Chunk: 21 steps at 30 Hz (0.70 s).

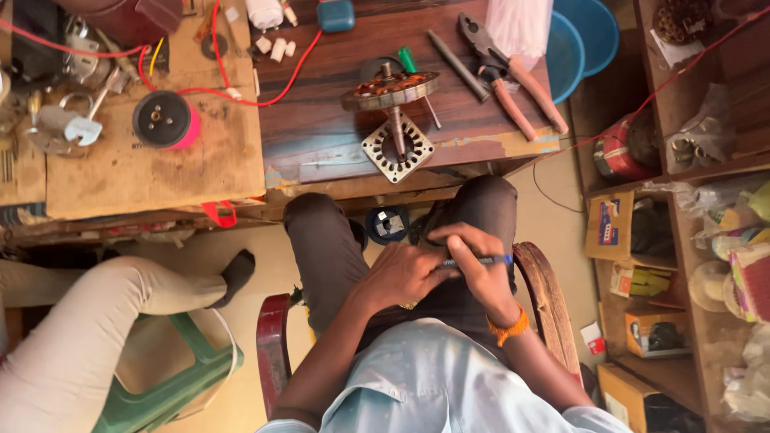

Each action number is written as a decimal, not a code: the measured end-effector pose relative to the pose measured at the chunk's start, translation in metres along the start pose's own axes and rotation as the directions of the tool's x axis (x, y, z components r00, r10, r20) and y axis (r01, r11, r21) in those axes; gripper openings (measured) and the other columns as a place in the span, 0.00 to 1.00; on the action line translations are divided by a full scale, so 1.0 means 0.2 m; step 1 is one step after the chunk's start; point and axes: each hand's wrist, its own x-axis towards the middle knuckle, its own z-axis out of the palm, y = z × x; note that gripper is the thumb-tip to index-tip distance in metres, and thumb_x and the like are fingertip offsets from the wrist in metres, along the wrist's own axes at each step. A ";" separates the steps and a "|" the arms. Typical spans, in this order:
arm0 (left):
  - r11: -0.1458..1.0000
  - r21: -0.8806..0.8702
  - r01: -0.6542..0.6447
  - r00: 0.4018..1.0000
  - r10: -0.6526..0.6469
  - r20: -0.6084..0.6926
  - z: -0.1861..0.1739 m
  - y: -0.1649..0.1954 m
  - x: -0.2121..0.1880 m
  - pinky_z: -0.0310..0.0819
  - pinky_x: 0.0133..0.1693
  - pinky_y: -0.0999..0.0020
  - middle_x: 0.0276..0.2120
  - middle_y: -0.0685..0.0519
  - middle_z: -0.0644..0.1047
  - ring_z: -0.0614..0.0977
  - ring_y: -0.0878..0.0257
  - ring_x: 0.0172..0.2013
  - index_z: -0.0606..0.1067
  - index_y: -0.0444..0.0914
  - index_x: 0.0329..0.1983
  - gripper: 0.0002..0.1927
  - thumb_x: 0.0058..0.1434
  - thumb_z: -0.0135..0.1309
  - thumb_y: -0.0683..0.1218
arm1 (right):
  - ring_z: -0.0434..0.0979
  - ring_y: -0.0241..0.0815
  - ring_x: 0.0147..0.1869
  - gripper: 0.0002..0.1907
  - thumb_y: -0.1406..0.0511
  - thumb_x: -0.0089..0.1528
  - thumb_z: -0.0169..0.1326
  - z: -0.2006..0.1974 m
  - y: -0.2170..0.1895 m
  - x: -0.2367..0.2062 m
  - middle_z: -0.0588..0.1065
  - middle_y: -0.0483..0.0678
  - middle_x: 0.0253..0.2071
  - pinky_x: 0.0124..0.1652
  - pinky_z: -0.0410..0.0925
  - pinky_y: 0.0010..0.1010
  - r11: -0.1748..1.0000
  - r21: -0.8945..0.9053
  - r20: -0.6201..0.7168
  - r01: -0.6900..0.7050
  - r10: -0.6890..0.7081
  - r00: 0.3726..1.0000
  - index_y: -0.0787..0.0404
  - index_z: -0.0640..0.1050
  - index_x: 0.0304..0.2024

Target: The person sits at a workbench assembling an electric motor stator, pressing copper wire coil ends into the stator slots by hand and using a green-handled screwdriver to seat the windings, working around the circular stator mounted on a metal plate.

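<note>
Pen (481, 260) partly hidden by hands.

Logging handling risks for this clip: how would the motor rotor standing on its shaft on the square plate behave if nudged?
The rotor looks top-heavy, a wide disc on a thin shaft, so probably tips easily. Being metal, likely heavy for its size. Once down, it might roll off the square plate.

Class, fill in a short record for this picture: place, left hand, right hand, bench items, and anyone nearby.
place: workshop, person seated in a wooden chair at a bench
left hand: on the lap, touching the pen
right hand: holds a blue pen over the lap
bench items: rotor upright on a square plate, pliers, red wire, spool
nearby: another person's leg on a green stool
</note>
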 end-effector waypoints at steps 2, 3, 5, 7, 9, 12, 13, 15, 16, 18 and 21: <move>0.997 -0.044 -0.067 0.995 0.070 0.071 -0.02 0.04 -0.03 0.74 0.31 0.51 0.30 0.47 0.80 0.82 0.47 0.30 0.77 0.40 0.35 0.11 0.64 0.58 0.52 | 0.81 0.37 0.41 0.15 0.63 0.68 0.47 -0.02 -0.12 -0.08 0.81 0.48 0.38 0.43 0.72 0.27 0.997 -0.083 0.006 0.002 -0.002 1.000 0.65 0.83 0.43; 0.994 -0.054 -0.100 0.987 0.106 0.123 -0.02 0.08 -0.07 0.74 0.32 0.52 0.30 0.47 0.81 0.83 0.47 0.31 0.76 0.40 0.34 0.11 0.64 0.57 0.52 | 0.82 0.39 0.40 0.15 0.63 0.66 0.49 -0.06 -0.19 -0.14 0.81 0.48 0.35 0.42 0.73 0.28 0.991 -0.124 0.005 -0.041 0.042 0.999 0.65 0.84 0.41; 0.982 -0.154 -0.108 0.974 0.136 0.182 -0.06 0.07 -0.12 0.76 0.34 0.53 0.33 0.49 0.82 0.83 0.49 0.33 0.75 0.40 0.35 0.09 0.65 0.55 0.50 | 0.80 0.41 0.39 0.13 0.62 0.67 0.51 -0.17 -0.30 -0.21 0.80 0.49 0.35 0.40 0.72 0.29 0.994 -0.103 -0.225 0.040 -0.063 0.972 0.65 0.82 0.41; 0.935 -0.348 -0.067 0.974 0.137 0.179 -0.13 0.03 -0.20 0.78 0.36 0.57 0.38 0.51 0.83 0.85 0.51 0.37 0.74 0.40 0.42 0.09 0.66 0.51 0.49 | 0.79 0.43 0.37 0.13 0.61 0.67 0.53 -0.38 -0.39 -0.21 0.78 0.51 0.34 0.38 0.71 0.30 0.926 -0.111 -0.732 0.361 -0.322 0.601 0.65 0.80 0.41; 0.987 -0.130 0.090 0.980 -0.110 -0.163 -0.21 -0.06 -0.24 0.77 0.35 0.56 0.34 0.49 0.83 0.85 0.50 0.35 0.76 0.40 0.43 0.08 0.66 0.53 0.48 | 0.78 0.45 0.36 0.13 0.59 0.67 0.55 -0.60 -0.45 -0.22 0.76 0.52 0.34 0.36 0.71 0.31 0.854 -0.146 -0.812 0.499 -0.392 0.433 0.65 0.79 0.41; 0.954 -0.236 0.184 0.817 -0.282 -0.503 -0.27 -0.10 -0.15 0.75 0.33 0.59 0.31 0.49 0.79 0.83 0.52 0.30 0.76 0.37 0.42 0.06 0.72 0.50 0.44 | 0.75 0.48 0.34 0.15 0.58 0.67 0.58 -0.68 -0.36 -0.13 0.74 0.53 0.33 0.32 0.70 0.33 0.785 -0.113 -0.711 0.609 -0.492 0.503 0.65 0.76 0.42; 0.956 -0.259 0.137 0.782 -0.265 -0.564 -0.31 -0.12 -0.09 0.74 0.34 0.61 0.29 0.50 0.78 0.81 0.54 0.28 0.75 0.37 0.40 0.07 0.74 0.48 0.43 | 0.75 0.49 0.34 0.16 0.57 0.67 0.59 -0.64 -0.32 -0.07 0.73 0.54 0.33 0.31 0.69 0.34 0.767 -0.075 -0.656 0.637 -0.519 0.548 0.65 0.75 0.42; 0.978 -0.208 0.015 0.668 -0.164 -0.726 -0.38 -0.13 0.08 0.73 0.34 0.63 0.30 0.51 0.77 0.79 0.58 0.27 0.76 0.37 0.41 0.07 0.74 0.47 0.41 | 0.73 0.52 0.32 0.18 0.56 0.68 0.62 -0.56 -0.27 0.11 0.71 0.55 0.33 0.29 0.69 0.35 0.734 -0.029 -0.545 0.678 -0.581 0.605 0.65 0.74 0.42; 0.996 -0.075 -0.052 0.610 -0.027 -0.792 -0.43 -0.14 0.16 0.75 0.37 0.66 0.35 0.52 0.78 0.81 0.58 0.33 0.75 0.38 0.44 0.05 0.76 0.49 0.42 | 0.73 0.53 0.32 0.20 0.55 0.68 0.63 -0.50 -0.26 0.22 0.71 0.55 0.32 0.28 0.68 0.35 0.718 -0.009 -0.484 0.696 -0.612 0.625 0.65 0.73 0.42; 0.993 0.059 -0.098 0.531 0.102 -0.841 -0.50 -0.16 0.31 0.76 0.36 0.69 0.37 0.53 0.81 0.83 0.61 0.35 0.76 0.41 0.48 0.06 0.72 0.58 0.47 | 0.71 0.49 0.26 0.21 0.56 0.61 0.67 -0.40 -0.30 0.43 0.68 0.50 0.24 0.29 0.68 0.36 0.731 -0.029 -0.412 0.682 -0.631 0.658 0.64 0.72 0.31; 0.982 0.190 0.007 0.527 0.158 -0.835 -0.56 -0.18 0.45 0.76 0.32 0.71 0.38 0.56 0.82 0.85 0.64 0.32 0.78 0.46 0.54 0.17 0.64 0.64 0.52 | 0.74 0.44 0.33 0.20 0.59 0.65 0.70 -0.24 -0.42 0.69 0.77 0.54 0.33 0.39 0.70 0.31 0.684 -0.084 -0.155 0.724 -0.727 0.669 0.69 0.78 0.43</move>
